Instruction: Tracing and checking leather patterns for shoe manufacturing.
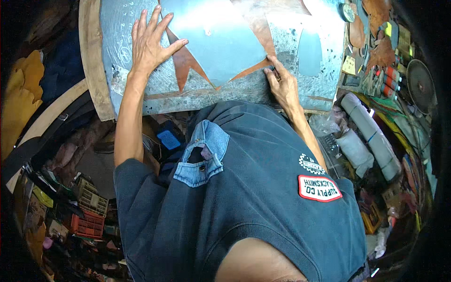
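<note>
My left hand (152,44) lies spread on the bench top at the left edge of a smooth grey sheet (218,47), its thumb reaching over brown leather (183,63). That sheet, shaped like a pattern template, rests on the leather, whose pointed parts stick out around it. At the sheet's right side, my right hand (283,84) has its thumb and forefinger closed at a narrow tip of the leather. The other right-hand fingers are curled under. Glare washes out the far part of the sheet.
The scratched metal bench top (162,101) has a wooden edge (96,61) at left. A smaller grey piece (310,51) lies at right, near a round tin (346,12). Rolled material (371,136), a round fan-like object (419,87) and crates (88,224) crowd the surroundings.
</note>
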Motion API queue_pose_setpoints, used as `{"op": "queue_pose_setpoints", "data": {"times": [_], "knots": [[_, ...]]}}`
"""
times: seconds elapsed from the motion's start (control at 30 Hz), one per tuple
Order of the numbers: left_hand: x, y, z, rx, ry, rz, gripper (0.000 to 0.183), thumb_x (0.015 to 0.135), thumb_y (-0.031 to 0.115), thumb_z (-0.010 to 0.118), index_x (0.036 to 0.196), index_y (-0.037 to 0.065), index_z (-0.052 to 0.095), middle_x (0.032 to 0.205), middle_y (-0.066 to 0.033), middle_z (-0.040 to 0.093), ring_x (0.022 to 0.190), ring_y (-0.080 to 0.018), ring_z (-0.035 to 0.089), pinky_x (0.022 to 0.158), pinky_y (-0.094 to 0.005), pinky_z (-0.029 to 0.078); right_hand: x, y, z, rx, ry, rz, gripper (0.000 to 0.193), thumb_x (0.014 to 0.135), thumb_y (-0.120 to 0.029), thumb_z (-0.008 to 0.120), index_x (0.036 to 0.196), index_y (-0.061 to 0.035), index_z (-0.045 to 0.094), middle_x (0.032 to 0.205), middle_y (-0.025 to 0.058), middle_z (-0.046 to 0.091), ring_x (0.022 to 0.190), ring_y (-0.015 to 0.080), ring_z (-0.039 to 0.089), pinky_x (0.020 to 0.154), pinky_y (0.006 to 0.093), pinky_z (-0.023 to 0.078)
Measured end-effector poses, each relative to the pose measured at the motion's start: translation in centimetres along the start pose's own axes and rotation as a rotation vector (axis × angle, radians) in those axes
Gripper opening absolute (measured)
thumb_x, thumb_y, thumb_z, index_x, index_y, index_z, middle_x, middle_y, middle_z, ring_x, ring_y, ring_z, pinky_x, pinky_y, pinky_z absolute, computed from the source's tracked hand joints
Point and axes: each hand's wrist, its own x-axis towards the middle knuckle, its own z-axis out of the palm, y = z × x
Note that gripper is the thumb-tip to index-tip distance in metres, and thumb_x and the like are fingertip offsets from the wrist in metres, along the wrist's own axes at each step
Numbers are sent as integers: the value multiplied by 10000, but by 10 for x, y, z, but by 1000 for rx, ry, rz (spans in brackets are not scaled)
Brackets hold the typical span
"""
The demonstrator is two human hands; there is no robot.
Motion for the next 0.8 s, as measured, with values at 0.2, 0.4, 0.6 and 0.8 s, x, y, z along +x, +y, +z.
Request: {"op": "queue_pose_setpoints", "data": {"times": [0.2, 0.4, 0.6, 0.8], "knots": [[5, -4, 2, 13, 8, 17, 788, 733, 654, 690, 1344, 174, 559, 1514, -123, 365, 1431, -373, 227, 1163, -550, 151, 6, -4, -3, 20, -4, 33, 405, 912, -148, 633, 1308, -89, 574, 1225, 198, 632, 986, 266, 678, 821, 358, 542], [3, 5, -17, 51, -106, -97, 796, 702, 641, 720, 1325, 169, 573, 1500, -156, 365, 1426, -393, 224, 1157, -570, 157, 6, 3, 3, 37, 47, -123, 366, 926, -138, 591, 1279, -45, 575, 1189, 252, 618, 1116, 394, 602, 907, 402, 497], [6, 14, -19, -134, -89, -138, 792, 689, 582, 761, 1333, 169, 554, 1531, -168, 295, 1427, -422, 191, 1158, -568, 147, -3, -2, -4, 60, 19, -75, 392, 916, -84, 614, 1303, -44, 565, 1188, 227, 640, 1073, 346, 645, 839, 405, 540], [10, 13, -30, -125, -136, -105, 760, 710, 524, 769, 1313, 112, 561, 1517, -168, 326, 1426, -415, 195, 1139, -571, 160, 3, -12, -8, 127, -26, 66, 352, 920, -93, 601, 1265, -25, 590, 1116, 245, 658, 880, 309, 683, 731, 378, 529]]}}
